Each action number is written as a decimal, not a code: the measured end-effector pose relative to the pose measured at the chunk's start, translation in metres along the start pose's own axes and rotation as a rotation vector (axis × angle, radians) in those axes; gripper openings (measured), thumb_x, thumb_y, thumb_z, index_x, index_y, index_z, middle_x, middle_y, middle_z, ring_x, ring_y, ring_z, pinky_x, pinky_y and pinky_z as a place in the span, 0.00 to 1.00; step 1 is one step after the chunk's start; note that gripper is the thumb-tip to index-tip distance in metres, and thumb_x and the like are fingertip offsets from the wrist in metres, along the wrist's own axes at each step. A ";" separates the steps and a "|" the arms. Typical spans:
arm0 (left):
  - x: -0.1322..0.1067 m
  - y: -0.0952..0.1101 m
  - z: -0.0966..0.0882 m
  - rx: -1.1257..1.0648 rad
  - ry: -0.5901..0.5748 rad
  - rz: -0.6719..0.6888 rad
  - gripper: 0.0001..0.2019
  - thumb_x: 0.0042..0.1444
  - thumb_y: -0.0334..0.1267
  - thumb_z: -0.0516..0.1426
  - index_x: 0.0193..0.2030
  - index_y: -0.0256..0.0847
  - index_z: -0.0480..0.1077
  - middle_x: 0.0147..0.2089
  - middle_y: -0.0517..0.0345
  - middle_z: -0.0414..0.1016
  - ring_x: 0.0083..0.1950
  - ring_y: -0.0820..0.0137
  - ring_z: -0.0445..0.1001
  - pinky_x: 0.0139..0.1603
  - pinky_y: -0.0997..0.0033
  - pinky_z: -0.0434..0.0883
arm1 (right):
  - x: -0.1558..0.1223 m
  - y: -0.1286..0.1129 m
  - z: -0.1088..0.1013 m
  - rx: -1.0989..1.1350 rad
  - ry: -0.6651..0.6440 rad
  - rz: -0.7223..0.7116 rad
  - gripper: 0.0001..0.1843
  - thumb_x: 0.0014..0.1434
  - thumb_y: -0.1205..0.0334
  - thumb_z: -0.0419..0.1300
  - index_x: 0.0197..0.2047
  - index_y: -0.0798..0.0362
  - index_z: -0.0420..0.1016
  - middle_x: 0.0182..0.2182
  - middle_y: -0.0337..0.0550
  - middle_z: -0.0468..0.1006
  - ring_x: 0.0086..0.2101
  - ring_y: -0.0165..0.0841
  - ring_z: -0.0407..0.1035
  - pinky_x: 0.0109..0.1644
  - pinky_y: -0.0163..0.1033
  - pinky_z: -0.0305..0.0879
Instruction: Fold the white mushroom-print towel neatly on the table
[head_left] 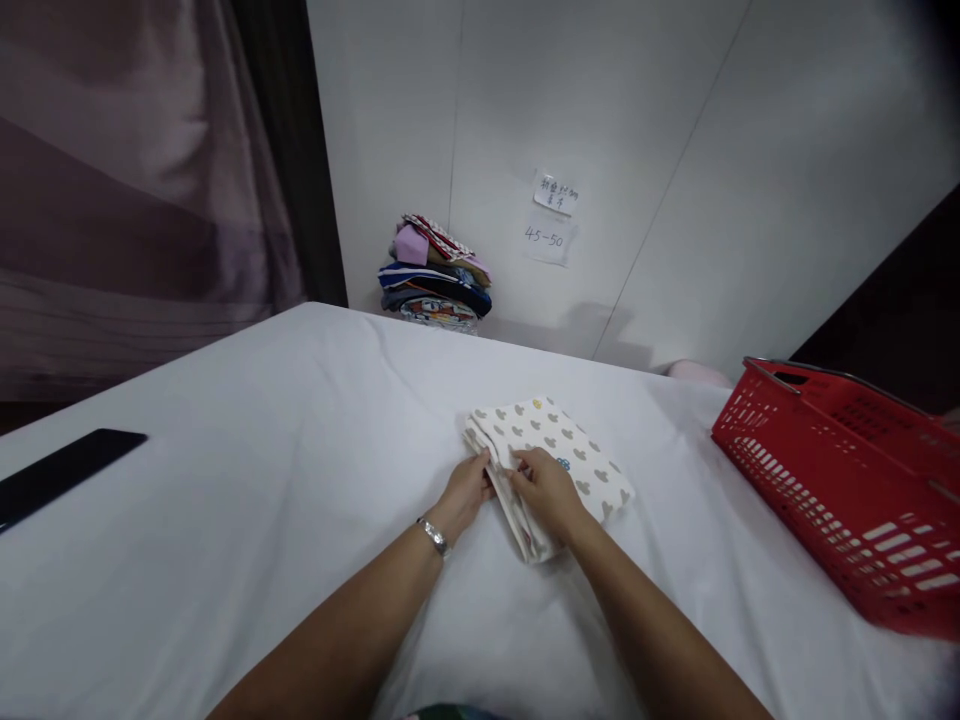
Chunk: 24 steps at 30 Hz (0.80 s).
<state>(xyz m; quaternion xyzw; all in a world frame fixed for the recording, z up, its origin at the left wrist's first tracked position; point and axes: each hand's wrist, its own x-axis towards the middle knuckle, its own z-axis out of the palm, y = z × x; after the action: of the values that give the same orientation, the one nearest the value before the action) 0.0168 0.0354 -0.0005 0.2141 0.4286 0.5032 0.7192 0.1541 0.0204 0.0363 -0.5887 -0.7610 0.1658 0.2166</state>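
A folded white cloth [570, 440] with grey-brown heart-like prints lies on the white-covered table, its layered edge towards me. My left hand [470, 487], with a silver bracelet at the wrist, grips that layered edge; the fingertips are partly tucked between the folds. On top of the near part of the cloth, my right hand [546, 487] has its fingers bent and pressed at the fold. Some of its fingertips are hidden, so how much fabric it pinches is hard to see.
A red plastic basket [832, 470] stands on the right. At the far edge rises a stack of folded clothes [435, 275] against the wall, near two paper notes [551, 240]. A flat black object [67, 465] lies at the left. A curtain [142, 200] hangs behind it.
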 end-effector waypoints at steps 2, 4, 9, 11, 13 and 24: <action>0.001 -0.001 -0.002 0.009 -0.021 0.007 0.15 0.58 0.43 0.52 0.44 0.33 0.69 0.39 0.44 0.77 0.36 0.66 0.76 0.38 0.68 0.73 | 0.005 -0.005 0.001 -0.060 -0.018 0.026 0.16 0.57 0.55 0.55 0.47 0.50 0.71 0.38 0.43 0.72 0.38 0.32 0.66 0.42 0.34 0.57; 0.002 -0.002 -0.004 0.012 -0.038 0.008 0.16 0.58 0.44 0.52 0.45 0.33 0.68 0.39 0.43 0.76 0.36 0.67 0.76 0.38 0.68 0.73 | 0.008 -0.008 0.003 -0.103 -0.015 0.036 0.15 0.58 0.53 0.54 0.46 0.50 0.71 0.37 0.42 0.72 0.36 0.32 0.66 0.40 0.34 0.56; 0.004 -0.003 -0.006 0.028 -0.030 0.004 0.15 0.58 0.42 0.52 0.45 0.33 0.68 0.37 0.45 0.76 0.35 0.67 0.75 0.36 0.68 0.73 | 0.015 -0.010 0.009 -0.179 -0.007 0.039 0.17 0.59 0.50 0.52 0.44 0.51 0.71 0.37 0.43 0.71 0.35 0.32 0.65 0.36 0.34 0.54; 0.006 -0.003 -0.006 0.020 -0.017 -0.009 0.14 0.58 0.41 0.52 0.45 0.33 0.68 0.37 0.46 0.76 0.34 0.68 0.75 0.36 0.68 0.73 | 0.020 -0.012 0.010 -0.231 -0.007 0.041 0.16 0.59 0.50 0.50 0.41 0.52 0.71 0.37 0.44 0.71 0.34 0.32 0.66 0.35 0.35 0.54; 0.008 -0.003 -0.006 0.008 -0.008 -0.023 0.13 0.59 0.40 0.51 0.44 0.33 0.68 0.37 0.46 0.76 0.34 0.69 0.75 0.36 0.69 0.73 | 0.025 -0.015 0.011 -0.291 -0.022 0.047 0.16 0.60 0.52 0.48 0.39 0.53 0.71 0.37 0.45 0.71 0.34 0.33 0.66 0.35 0.35 0.54; 0.008 -0.002 -0.008 -0.028 -0.025 -0.044 0.12 0.57 0.42 0.53 0.41 0.34 0.69 0.34 0.47 0.76 0.34 0.68 0.75 0.36 0.68 0.73 | 0.042 -0.025 0.014 -0.406 -0.038 0.049 0.13 0.61 0.65 0.45 0.37 0.55 0.71 0.38 0.49 0.71 0.36 0.35 0.67 0.38 0.37 0.57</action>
<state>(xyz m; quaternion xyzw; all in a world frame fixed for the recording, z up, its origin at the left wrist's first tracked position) 0.0122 0.0412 -0.0091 0.2007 0.4171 0.4906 0.7383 0.1170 0.0547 0.0427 -0.6354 -0.7681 0.0256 0.0749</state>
